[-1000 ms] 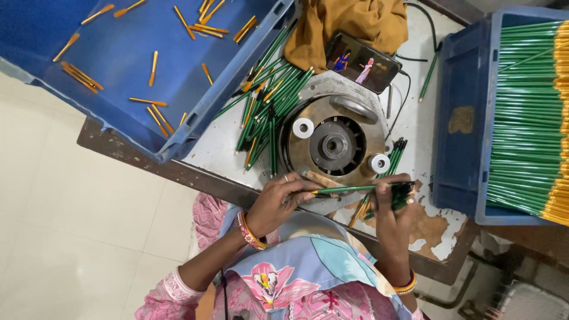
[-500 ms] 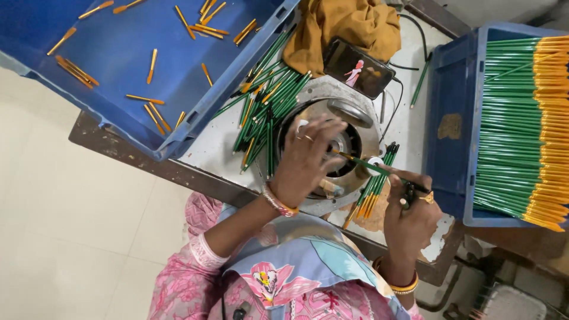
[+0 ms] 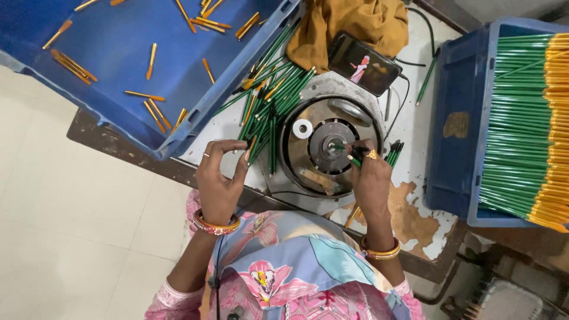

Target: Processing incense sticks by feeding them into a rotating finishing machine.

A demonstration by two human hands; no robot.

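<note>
My right hand [image 3: 370,178] pinches a green pen body [image 3: 345,152] and holds its tip at the centre hub of a round metal machine [image 3: 332,148] on the worn table. My left hand [image 3: 220,175] has its fingers curled at the near end of a loose pile of green pen bodies [image 3: 269,104], touching one of them. A small white ring [image 3: 302,128] lies on the machine's disc. A few more green bodies [image 3: 393,152] lie just right of the machine.
A blue crate [image 3: 148,53] at upper left holds scattered orange pieces. A second blue crate [image 3: 510,118] at right is packed with green and orange pens. A phone [image 3: 363,64] rests on a mustard cloth [image 3: 349,26] behind the machine. The table edge [image 3: 118,145] runs below the left crate.
My left hand left the machine and went left to the green pile. My right hand moved up from the table's front and brought a green body to the hub.
</note>
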